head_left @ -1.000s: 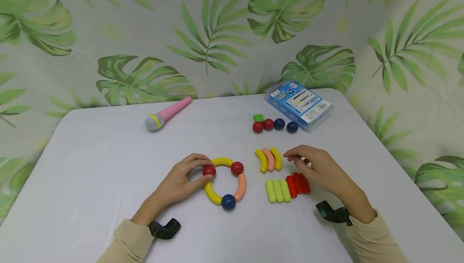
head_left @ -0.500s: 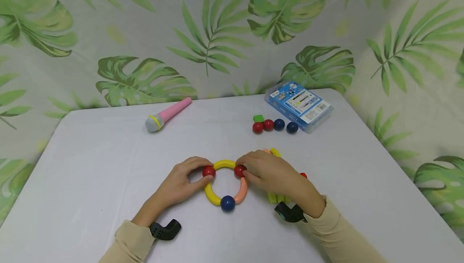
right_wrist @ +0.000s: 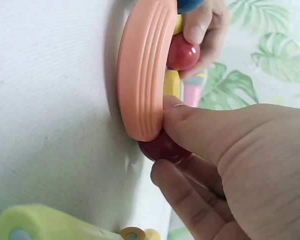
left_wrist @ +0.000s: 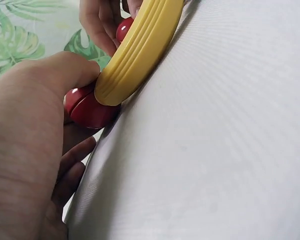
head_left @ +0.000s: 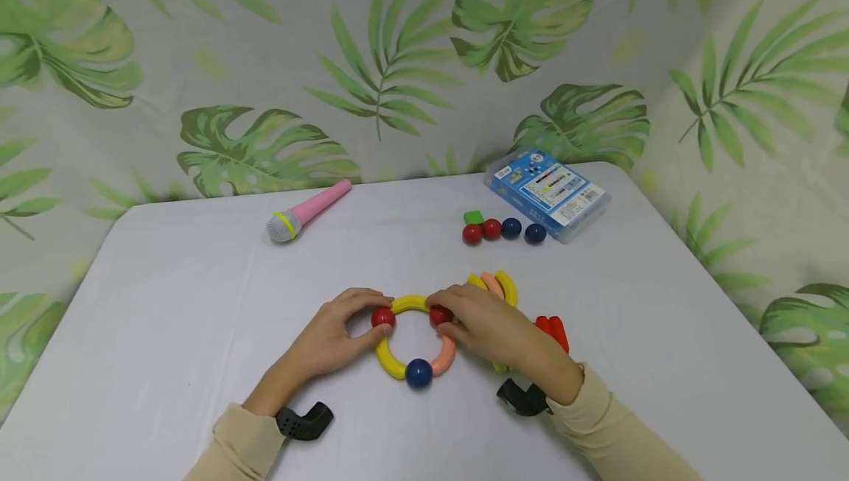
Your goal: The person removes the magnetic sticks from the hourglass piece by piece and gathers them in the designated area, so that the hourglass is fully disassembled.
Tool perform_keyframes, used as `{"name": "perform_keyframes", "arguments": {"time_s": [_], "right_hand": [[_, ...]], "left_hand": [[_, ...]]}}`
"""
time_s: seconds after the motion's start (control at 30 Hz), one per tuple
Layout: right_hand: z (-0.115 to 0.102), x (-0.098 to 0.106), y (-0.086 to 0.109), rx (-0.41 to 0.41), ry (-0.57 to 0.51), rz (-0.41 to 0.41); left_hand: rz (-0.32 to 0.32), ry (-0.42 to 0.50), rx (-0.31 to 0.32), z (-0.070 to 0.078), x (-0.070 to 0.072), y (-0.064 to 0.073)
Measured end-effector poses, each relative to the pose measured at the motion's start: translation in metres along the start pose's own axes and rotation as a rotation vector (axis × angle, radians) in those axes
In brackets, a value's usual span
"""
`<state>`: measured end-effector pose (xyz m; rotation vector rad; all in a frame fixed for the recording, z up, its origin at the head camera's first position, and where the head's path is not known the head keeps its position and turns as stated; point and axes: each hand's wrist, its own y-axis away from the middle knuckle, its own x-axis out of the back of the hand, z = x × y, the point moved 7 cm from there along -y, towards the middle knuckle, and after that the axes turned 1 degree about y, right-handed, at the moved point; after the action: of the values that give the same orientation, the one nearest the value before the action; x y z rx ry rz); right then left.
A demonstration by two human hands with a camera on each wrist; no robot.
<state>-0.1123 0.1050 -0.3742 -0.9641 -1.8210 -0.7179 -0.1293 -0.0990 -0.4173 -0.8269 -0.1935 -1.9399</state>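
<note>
A ring of three curved rods joined by three balls lies on the table. My left hand point(head_left: 338, 334) pinches the ring's left red ball point(head_left: 382, 318) between thumb and fingers. Its other red ball point(head_left: 440, 314) is pinched by my right hand point(head_left: 497, 328), whose fingers partly cover it. Between the red balls runs a yellow curved rod point(head_left: 410, 303). A second yellow rod point(head_left: 389, 361) and a salmon-pink curved rod point(right_wrist: 146, 70) meet at the dark blue ball point(head_left: 418, 373) on the near side. The pink rod's end sits against the right red ball point(right_wrist: 162, 149).
Spare curved rods point(head_left: 507, 288), red sticks point(head_left: 558, 331) and pale green sticks point(right_wrist: 45, 225) lie beside my right hand, partly hidden. Farther back are loose red balls point(head_left: 491, 228), dark blue balls point(head_left: 511, 227), a green block point(head_left: 473, 216), a blue box point(head_left: 547, 190) and a pink toy microphone point(head_left: 312, 208).
My right hand has come left from beside the spare rods and taken hold of the ring's right red ball. That side of the ring has shifted slightly right and nearer; the left hand keeps its grip.
</note>
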Motion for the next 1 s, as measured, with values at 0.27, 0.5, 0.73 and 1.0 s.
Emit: {"name": "perform_keyframes", "arguments": {"time_s": [0.27,0.5,0.73,1.0], "right_hand": [[-0.0041,0.002,0.0035,0.089,0.111,0.039],[-0.0072,0.0045,0.0047,0.118,0.171,0.062],[-0.0053,0.0055,0.0041,0.131,0.172,0.074],[-0.0009,0.0089,0.0044,0.123,0.15,0.098]], "left_hand": [[-0.001,-0.009,0.018,-0.0018,-0.0014,0.0012],[0.003,-0.013,0.002,-0.0002,-0.0004,0.0004],[0.016,-0.017,-0.009,0.0008,0.0014,-0.0015],[0.006,-0.02,0.012,-0.0001,0.0001,0.0007]]}}
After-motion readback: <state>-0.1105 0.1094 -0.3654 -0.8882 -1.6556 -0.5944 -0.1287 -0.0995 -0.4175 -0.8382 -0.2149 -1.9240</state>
